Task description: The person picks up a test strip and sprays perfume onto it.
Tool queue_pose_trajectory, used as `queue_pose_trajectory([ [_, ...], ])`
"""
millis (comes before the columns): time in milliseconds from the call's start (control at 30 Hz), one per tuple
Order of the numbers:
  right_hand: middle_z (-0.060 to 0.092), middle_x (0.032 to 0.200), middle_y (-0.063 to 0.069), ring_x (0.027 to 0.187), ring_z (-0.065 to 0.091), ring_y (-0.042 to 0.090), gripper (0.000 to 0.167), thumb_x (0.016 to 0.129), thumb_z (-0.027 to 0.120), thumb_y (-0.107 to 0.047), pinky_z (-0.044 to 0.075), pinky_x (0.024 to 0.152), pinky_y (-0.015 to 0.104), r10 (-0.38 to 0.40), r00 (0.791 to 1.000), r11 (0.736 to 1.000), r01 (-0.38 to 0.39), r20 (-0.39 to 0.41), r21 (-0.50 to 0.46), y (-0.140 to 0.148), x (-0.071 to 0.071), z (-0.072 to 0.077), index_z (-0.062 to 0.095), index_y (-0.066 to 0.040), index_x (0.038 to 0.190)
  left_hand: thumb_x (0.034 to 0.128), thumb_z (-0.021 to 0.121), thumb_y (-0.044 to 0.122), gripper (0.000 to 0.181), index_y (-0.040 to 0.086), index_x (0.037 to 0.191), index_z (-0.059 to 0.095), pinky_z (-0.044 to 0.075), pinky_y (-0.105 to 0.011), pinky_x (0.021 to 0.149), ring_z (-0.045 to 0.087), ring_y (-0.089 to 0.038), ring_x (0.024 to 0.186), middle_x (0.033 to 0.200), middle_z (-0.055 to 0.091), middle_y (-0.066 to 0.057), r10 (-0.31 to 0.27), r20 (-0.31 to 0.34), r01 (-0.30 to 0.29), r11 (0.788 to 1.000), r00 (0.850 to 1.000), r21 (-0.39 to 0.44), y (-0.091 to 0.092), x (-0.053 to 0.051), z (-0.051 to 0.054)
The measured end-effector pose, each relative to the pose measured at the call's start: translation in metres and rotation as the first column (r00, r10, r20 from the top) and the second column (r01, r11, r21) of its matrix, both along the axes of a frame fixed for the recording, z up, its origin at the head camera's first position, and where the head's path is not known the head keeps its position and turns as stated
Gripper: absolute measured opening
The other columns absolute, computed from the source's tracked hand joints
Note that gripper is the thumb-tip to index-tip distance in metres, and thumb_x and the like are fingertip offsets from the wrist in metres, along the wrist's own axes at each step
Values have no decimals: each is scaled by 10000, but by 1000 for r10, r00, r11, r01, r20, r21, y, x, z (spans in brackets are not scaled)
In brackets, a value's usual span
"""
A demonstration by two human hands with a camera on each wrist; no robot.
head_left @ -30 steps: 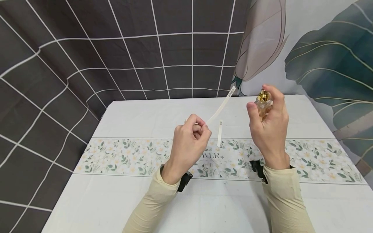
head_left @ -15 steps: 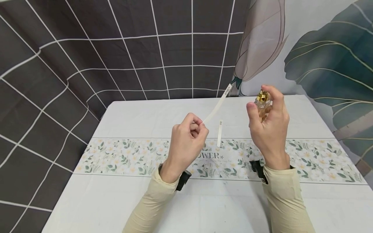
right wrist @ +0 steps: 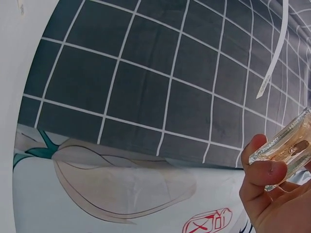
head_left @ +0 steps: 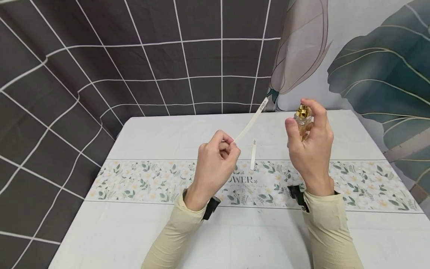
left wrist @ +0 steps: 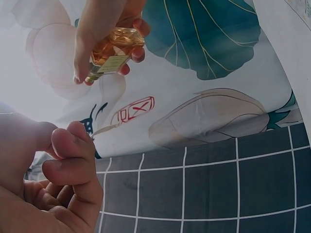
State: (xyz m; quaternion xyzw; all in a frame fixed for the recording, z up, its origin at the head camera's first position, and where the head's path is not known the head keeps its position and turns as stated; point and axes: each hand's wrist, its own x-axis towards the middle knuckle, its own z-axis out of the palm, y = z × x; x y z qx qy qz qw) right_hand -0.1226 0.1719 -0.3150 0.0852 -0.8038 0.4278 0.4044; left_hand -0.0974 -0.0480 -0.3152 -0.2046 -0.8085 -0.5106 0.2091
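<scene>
Between thumb and forefinger, my left hand (head_left: 216,164) pinches one end of a thin white perfume test strip (head_left: 250,122). The strip slants up and to the right, its printed tip level with the bottle top. My right hand (head_left: 311,153) grips a clear glass perfume bottle (head_left: 301,124) of amber liquid, its forefinger on the gold spray top. Strip and bottle are apart. The right wrist view shows the bottle's glass base (right wrist: 286,145) in the fingers and the strip (right wrist: 278,53) above it. Flat on the table lies a second test strip (head_left: 253,155).
The white table (head_left: 134,239) carries a printed floral band (head_left: 141,181) with lettering partly behind my left hand. Dark grid-patterned cloth (head_left: 141,59) hangs behind and to the left. A leaf-print cloth (head_left: 386,74) hangs at the right.
My left hand has shifted slightly left and the test strip's tip has moved left with it, then both have stayed nearly still. My right hand with the perfume bottle has hardly moved.
</scene>
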Motion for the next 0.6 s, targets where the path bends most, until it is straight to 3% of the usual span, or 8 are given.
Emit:
queue_pose_trajectory([
  [600, 464, 996, -254, 553, 378, -3, 429, 1016, 598, -309, 307, 525, 151, 14, 1000, 1000, -13, -19, 10, -1, 1, 0, 537, -151, 1410, 899, 536, -5, 72, 50, 884, 579, 386, -210, 451, 462, -28, 457, 514, 532, 66, -13, -4, 13, 1000, 1000, -6, 0, 0, -1],
])
